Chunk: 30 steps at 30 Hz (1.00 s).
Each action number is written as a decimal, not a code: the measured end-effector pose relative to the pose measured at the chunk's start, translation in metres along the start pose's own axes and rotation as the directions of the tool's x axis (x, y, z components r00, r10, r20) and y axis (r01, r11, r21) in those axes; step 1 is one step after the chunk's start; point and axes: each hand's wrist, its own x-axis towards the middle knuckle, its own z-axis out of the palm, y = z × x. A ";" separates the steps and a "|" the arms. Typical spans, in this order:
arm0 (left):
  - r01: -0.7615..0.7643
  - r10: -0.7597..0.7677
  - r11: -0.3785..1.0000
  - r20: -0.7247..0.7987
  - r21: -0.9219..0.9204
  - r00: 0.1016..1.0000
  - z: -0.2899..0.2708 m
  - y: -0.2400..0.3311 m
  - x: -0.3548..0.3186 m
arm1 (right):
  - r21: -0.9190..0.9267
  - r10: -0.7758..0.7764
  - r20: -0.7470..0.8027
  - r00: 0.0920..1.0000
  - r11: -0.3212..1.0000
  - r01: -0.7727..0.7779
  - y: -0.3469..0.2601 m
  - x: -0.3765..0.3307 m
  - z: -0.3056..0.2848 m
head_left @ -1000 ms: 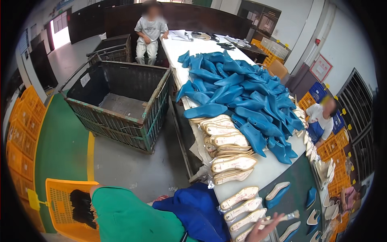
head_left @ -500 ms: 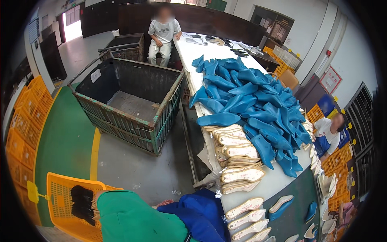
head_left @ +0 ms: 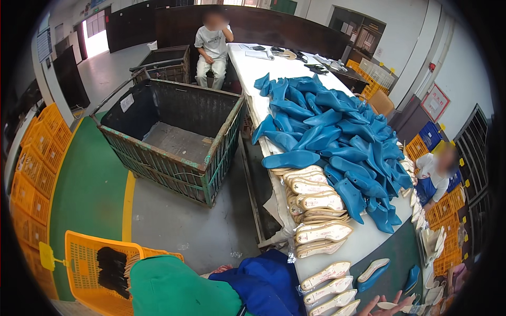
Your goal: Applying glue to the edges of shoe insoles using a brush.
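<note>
The bare right hand (head_left: 370, 308) has fingers spread about a pale, slim piece (head_left: 388, 305) beside cream, sole-shaped boards (head_left: 328, 288); I cannot tell its grip. Handling seems the step, calling next for steadiness.

Pale slim tool (head_left: 388, 305), low down toward five o'clock
It sits nearly level, its rounded end toward nine o'clock, the rest partly hidden. At its nine o'clock, cream insoles (head_left: 329, 289) lie side by side, each angled from eight o'clock to two.
</note>
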 end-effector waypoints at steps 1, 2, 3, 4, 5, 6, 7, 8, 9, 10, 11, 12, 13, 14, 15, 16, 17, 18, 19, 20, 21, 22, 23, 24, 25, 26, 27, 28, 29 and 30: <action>0.000 0.000 1.000 0.014 0.005 1.000 -0.002 0.002 0.000 | -0.024 -0.012 -0.022 1.000 1.000 0.011 0.001 -0.001 0.000; 0.000 0.000 1.000 0.027 0.010 1.000 -0.004 0.005 0.000 | -0.026 -0.011 -0.022 1.000 1.000 0.010 0.003 -0.002 -0.001; 0.000 -0.001 1.000 0.042 0.014 0.999 -0.004 0.007 -0.001 | -0.009 -0.027 -0.025 0.999 1.000 0.027 0.005 -0.003 -0.002; 0.001 -0.002 1.000 0.053 0.018 0.999 -0.007 0.010 -0.001 | 0.008 -0.043 -0.031 0.999 0.999 0.043 0.008 -0.003 -0.002; 0.003 -0.004 1.000 0.066 0.020 0.998 -0.008 0.013 -0.001 | 0.010 -0.043 -0.031 0.999 0.999 0.044 0.012 -0.004 -0.003; 0.004 -0.006 1.000 0.079 0.021 0.997 -0.008 0.016 -0.001 | -0.012 -0.043 -0.014 0.999 0.999 0.043 0.016 -0.005 -0.003; 0.008 -0.010 1.000 0.091 0.024 0.996 -0.009 0.018 -0.002 | -0.033 -0.040 0.001 0.999 0.999 0.040 0.019 -0.006 -0.004; 0.011 -0.014 1.000 0.104 0.026 0.994 -0.009 0.020 -0.004 | -0.030 -0.040 0.004 0.999 0.999 0.040 0.019 -0.006 -0.005; 0.014 -0.017 1.000 0.118 0.025 0.993 -0.007 0.023 -0.005 | -0.014 -0.030 0.025 0.999 0.999 0.030 0.018 -0.005 -0.007; 0.015 -0.018 0.999 0.131 0.031 0.991 -0.008 0.026 -0.006 | -0.002 -0.018 0.042 0.999 1.000 0.018 0.018 -0.005 -0.008; 0.015 -0.019 0.999 0.144 0.034 0.989 -0.008 0.029 -0.006 | -0.002 -0.018 0.042 0.999 1.000 0.018 0.019 -0.005 -0.007; 0.015 -0.020 0.999 0.157 0.037 0.987 -0.007 0.032 -0.006 | 0.087 0.007 0.034 0.999 0.996 -0.010 0.020 -0.006 -0.003; 0.013 -0.019 0.999 0.170 0.038 0.985 -0.006 0.037 -0.005 | 0.176 0.028 0.029 0.999 0.984 -0.033 0.020 -0.006 0.000; 0.011 -0.018 0.999 0.183 0.038 0.983 -0.003 0.041 -0.005 | 0.176 0.024 0.030 0.999 0.984 -0.029 0.020 -0.006 0.000; 0.009 -0.016 0.999 0.196 0.037 0.980 -0.001 0.046 -0.004 | 0.217 0.020 0.060 0.998 0.976 -0.033 0.020 -0.005 -0.001; 0.007 -0.014 0.999 0.210 0.034 0.978 0.003 0.052 -0.003 | 0.258 0.013 0.090 0.996 0.966 -0.036 0.020 -0.004 0.000; 0.005 -0.012 0.999 0.223 0.032 0.975 0.007 0.058 -0.001 | 0.259 0.007 0.092 0.996 0.965 -0.030 0.020 -0.003 0.000; 0.003 -0.010 1.000 0.235 0.031 0.972 0.010 0.063 -0.001 | 0.283 -0.015 0.085 0.996 0.959 -0.010 0.020 -0.003 0.000; 0.002 -0.010 1.000 0.247 0.031 0.969 0.013 0.069 0.000 | 0.307 -0.035 0.076 0.996 0.952 0.010 0.020 -0.003 0.000; 0.001 -0.010 0.999 0.259 0.033 0.966 0.014 0.075 0.000 | 0.440 -0.014 0.075 0.997 0.898 -0.021 0.016 -0.003 -0.001; 0.000 -0.010 0.999 0.271 0.037 0.963 0.016 0.080 0.000 | 0.439 -0.014 0.074 0.997 0.898 -0.020 0.017 -0.005 -0.002; 0.000 -0.011 0.999 0.282 0.042 0.959 0.017 0.086 0.000 | 0.460 -0.013 0.069 0.998 0.888 -0.020 0.019 -0.007 -0.003; 0.000 -0.014 0.999 0.293 0.048 0.956 0.018 0.091 -0.001 | 0.480 -0.011 0.064 0.998 0.877 -0.021 0.021 -0.009 -0.004; 0.000 -0.017 0.998 0.303 0.055 0.953 0.018 0.096 -0.001 | 0.443 0.004 0.059 0.998 0.896 -0.030 0.022 -0.008 -0.006; 0.003 -0.023 0.998 0.314 0.063 0.949 0.018 0.099 -0.003 | 0.443 0.009 0.058 0.998 0.896 -0.034 0.026 -0.010 -0.008; 0.007 -0.030 0.997 0.325 0.072 0.945 0.018 0.102 -0.005 | 0.423 -0.017 0.039 0.999 0.906 -0.002 0.031 -0.011 -0.009; 0.010 -0.037 0.997 0.336 0.082 0.941 0.017 0.105 -0.007 | 0.402 -0.042 0.020 0.999 0.915 0.031 0.037 -0.013 -0.010; 0.011 -0.042 0.996 0.345 0.091 0.938 0.016 0.108 -0.008 | 0.402 -0.037 0.016 0.999 0.915 0.027 0.045 -0.015 -0.009; 0.011 -0.047 0.995 0.354 0.101 0.934 0.014 0.111 -0.009 | 0.430 -0.088 -0.059 0.994 0.897 0.105 0.055 -0.017 -0.008; 0.011 -0.051 0.994 0.363 0.111 0.930 0.011 0.114 -0.009 | 0.450 -0.136 -0.136 0.981 0.874 0.184 0.063 -0.019 -0.008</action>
